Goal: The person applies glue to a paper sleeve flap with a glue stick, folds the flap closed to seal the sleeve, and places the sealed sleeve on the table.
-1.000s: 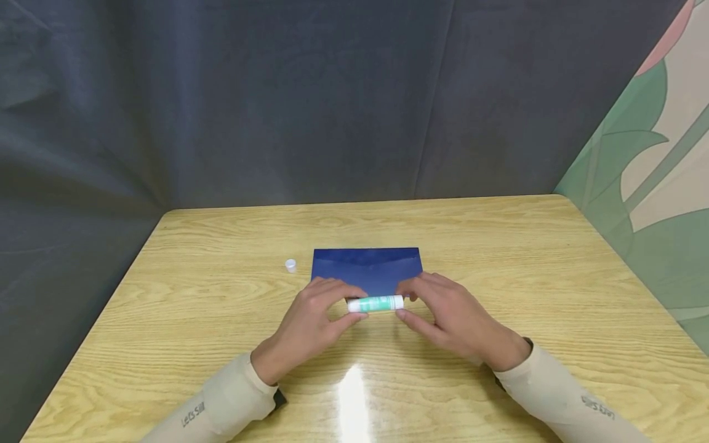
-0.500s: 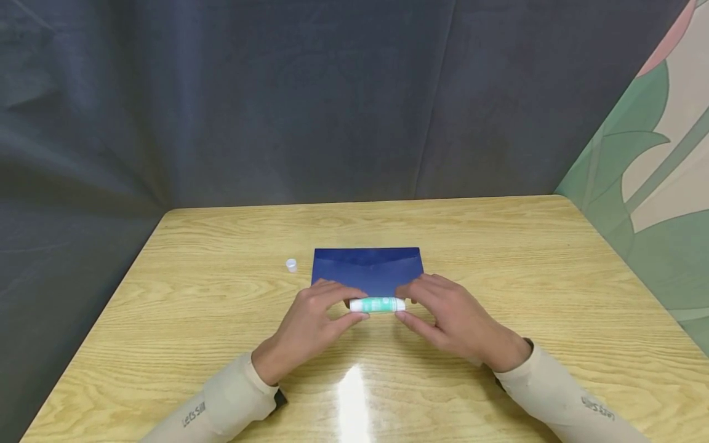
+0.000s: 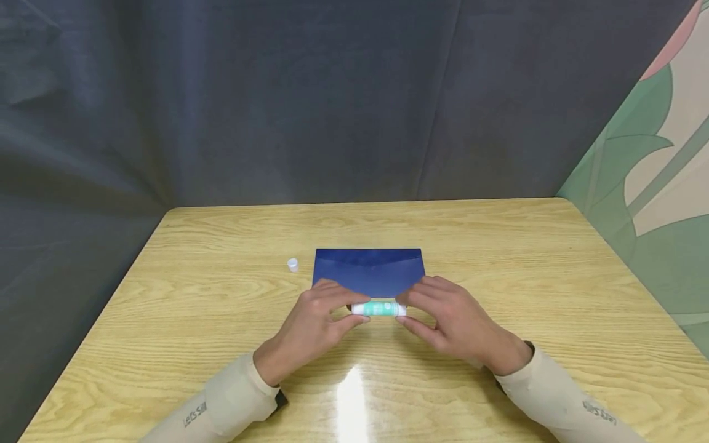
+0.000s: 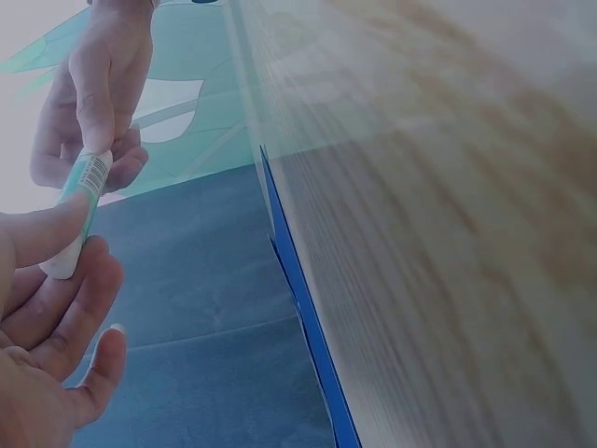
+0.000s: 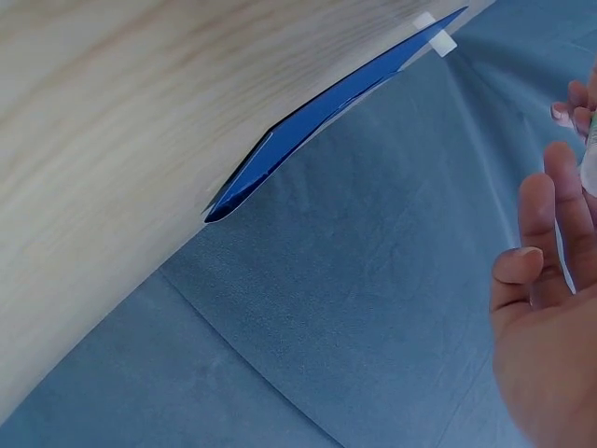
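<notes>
A glue stick (image 3: 380, 308), white with a green label, lies level between both hands just in front of a dark blue envelope (image 3: 368, 274). Thumb and fingers of my left hand (image 3: 310, 317) pinch its left end, while my right hand (image 3: 451, 317) pinches the right end. The left wrist view shows the glue stick (image 4: 91, 177) raised off the table, its barcode facing that camera. A small white cap (image 3: 293, 265) sits left of the envelope. Only one end of the glue stick (image 5: 590, 173) shows in the right wrist view, at the edge.
The wooden table (image 3: 221, 246) reaches back to a dark grey curtain (image 3: 310, 111). A wall with a leaf pattern (image 3: 664, 215) stands along the right side. Light glares off the table between the forearms.
Both hands keep their pinch on the glue stick. It sits slightly lower in the head view and more level than before. The envelope and cap appear unmoved on the table.
</notes>
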The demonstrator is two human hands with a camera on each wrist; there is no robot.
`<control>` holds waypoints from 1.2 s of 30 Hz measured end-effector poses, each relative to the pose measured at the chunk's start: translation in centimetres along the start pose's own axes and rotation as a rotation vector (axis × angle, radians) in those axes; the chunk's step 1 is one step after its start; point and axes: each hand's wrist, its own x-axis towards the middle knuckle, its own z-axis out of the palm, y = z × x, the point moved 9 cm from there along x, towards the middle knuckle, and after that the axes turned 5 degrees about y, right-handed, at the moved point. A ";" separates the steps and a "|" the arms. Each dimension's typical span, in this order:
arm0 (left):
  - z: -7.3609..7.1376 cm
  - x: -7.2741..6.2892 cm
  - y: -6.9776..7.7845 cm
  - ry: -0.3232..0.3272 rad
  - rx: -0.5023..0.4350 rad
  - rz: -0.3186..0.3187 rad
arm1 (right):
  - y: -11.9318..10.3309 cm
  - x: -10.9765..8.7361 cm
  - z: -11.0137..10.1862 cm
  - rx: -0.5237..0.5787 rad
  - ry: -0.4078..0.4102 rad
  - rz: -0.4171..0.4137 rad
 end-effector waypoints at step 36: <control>0.0 0.0 -0.1 0.003 0.032 -0.022 | 0.3 0.3 -0.8 0.020 0.050 0.054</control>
